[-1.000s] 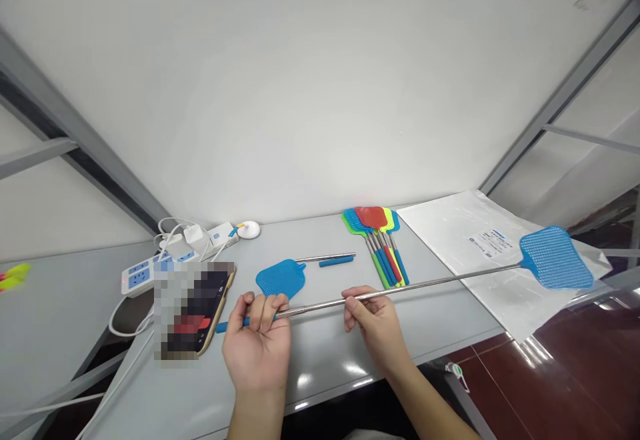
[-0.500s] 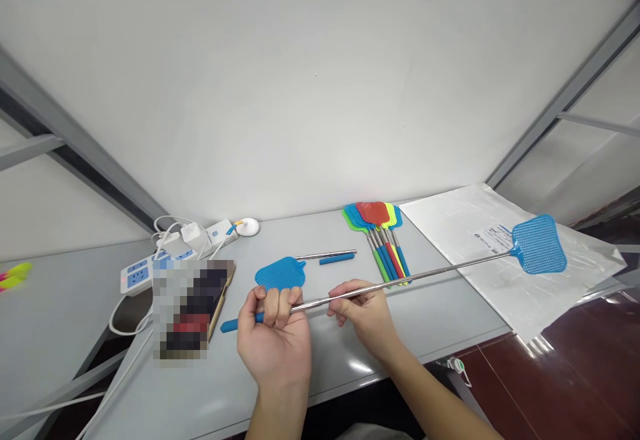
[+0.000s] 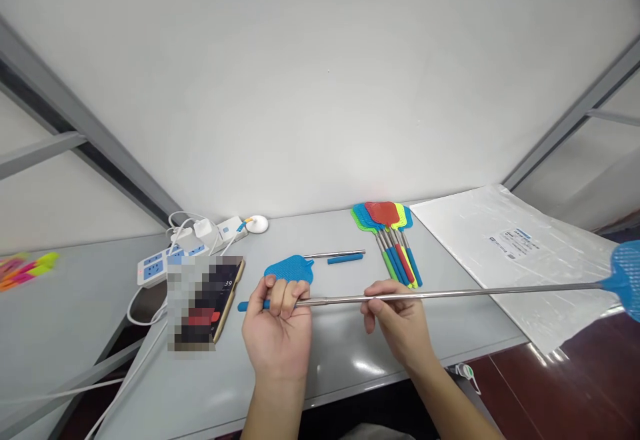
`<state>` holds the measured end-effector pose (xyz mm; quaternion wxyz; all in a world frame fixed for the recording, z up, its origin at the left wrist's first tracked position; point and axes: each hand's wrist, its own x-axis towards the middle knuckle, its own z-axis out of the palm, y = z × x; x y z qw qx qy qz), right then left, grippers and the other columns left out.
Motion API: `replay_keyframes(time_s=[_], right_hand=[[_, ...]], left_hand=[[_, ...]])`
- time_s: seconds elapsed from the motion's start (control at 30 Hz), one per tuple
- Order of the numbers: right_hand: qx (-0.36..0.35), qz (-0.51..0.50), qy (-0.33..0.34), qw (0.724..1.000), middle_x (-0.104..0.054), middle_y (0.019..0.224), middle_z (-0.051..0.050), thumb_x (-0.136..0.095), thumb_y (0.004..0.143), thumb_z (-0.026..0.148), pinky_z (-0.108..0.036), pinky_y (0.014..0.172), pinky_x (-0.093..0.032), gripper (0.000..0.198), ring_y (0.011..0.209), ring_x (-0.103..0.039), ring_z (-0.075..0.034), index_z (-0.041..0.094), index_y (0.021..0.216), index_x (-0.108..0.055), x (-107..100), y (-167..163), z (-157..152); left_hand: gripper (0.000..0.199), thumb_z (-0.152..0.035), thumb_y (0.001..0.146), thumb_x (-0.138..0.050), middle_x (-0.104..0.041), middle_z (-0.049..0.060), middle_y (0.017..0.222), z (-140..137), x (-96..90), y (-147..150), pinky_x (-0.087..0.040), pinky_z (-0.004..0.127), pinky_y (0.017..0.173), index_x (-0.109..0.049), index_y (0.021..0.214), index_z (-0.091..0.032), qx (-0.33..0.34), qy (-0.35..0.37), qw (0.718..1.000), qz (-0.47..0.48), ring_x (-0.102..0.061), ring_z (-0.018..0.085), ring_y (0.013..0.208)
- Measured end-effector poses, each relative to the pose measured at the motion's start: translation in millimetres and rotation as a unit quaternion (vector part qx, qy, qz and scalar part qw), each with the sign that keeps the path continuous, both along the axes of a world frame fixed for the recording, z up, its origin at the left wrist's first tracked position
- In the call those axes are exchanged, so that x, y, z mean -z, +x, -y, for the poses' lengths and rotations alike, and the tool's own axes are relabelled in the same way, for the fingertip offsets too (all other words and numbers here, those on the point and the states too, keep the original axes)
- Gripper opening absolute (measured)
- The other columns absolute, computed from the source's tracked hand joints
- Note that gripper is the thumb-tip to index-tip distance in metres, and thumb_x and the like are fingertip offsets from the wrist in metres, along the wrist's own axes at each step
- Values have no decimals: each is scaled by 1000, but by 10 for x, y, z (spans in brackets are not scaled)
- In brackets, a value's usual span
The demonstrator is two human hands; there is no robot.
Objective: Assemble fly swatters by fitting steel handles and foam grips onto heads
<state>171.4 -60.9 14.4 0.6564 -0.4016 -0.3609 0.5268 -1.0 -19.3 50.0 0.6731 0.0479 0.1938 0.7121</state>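
While the left fingers [image 3: 287,297] curl round the handle [image 3: 243,307], the right fingers [image 3: 384,287] pinch the rod [image 3: 465,293] beside them, apparently lightly; level support should prevent bending.

1. Swung swatter [image 3: 450,293] from rightward-rising slant to nearly level.
2. Shifted swatter head [image 3: 628,277] rightward, from squarely in front of bag [image 3: 465,233] to right border of view, now partly cut off.
3. Widened gap between left hand [image 3: 280,327] and right hand [image 3: 397,317] since half a second ago.
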Motion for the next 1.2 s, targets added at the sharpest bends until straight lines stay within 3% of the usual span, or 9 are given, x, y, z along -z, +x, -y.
replay_keyframes(time_s=[0.1,0.3,0.47,0.6,0.7,0.9,1.07,1.2], right_hand=[[3,-9,-9,1000,-65,62,0,-76,76,32,-28,44,-41,13,43,-54,-12,23,82,-69,25,43,29],[-30,81,14,996,-66,66,-2,-76,76,26,-29,47,-41,6,49,-55,-13,23,77,-72,0,111,24],[-67,102,60,991,-64,66,-2,-77,76,25,-33,58,-42,4,64,-56,-17,24,79,-74,51,7,-38],[-108,88,76,987,-60,66,0,-79,73,21,-33,62,-41,8,63,-52,-15,25,73,-72,131,-218,-57],[-100,83,93,987,-59,65,1,-80,72,19,-31,60,-41,11,62,-51,-14,25,73,-71,131,-302,-78],[-78,165,81,980,-65,69,1,-81,69,17,-27,57,-43,16,62,-56,-13,26,81,-75,71,-76,-50],[-8,87,22,996,-64,65,2,-74,80,22,-26,57,-46,8,58,-59,-12,27,86,-74,172,244,53],[-1,5,11,1000,-64,61,1,-72,82,29,-25,55,-46,8,54,-59,-12,26,89,-73,225,368,44]], left_hand=[[23,-14,95,-38,-19,-10,50,-4,4,-23,-41,21,55,-44,73,-19,2,-10,1000,5,-19,7,41],[23,-14,95,-39,-15,-10,50,7,19,-60,-39,20,53,-45,73,-18,-34,-36,999,11,-15,7,40],[21,-18,94,-45,-13,-11,50,127,39,53,-38,21,55,-46,73,-19,-57,-27,998,-7,-16,6,40],[24,-24,96,-45,-11,-11,50,229,9,225,-39,23,57,-47,72,-19,-18,-61,998,9,-16,6,40],[28,-25,98,-41,-8,-10,51,235,-34,280,-41,23,59,-47,72,-19,13,-76,997,31,-14,7,41],[28,-19,99,-38,-12,-10,53,148,-33,232,-42,23,61,-50,74,-17,36,-60,995,74,-19,6,43],[27,-15,97,-37,-17,-9,52,42,50,168,-41,23,61,-50,74,-16,5,-55,995,84,-24,6,43],[26,-14,97,-37,-20,-9,51,-29,69,118,-42,23,61,-50,74,-16,-5,-68,995,76,-25,6,43]])
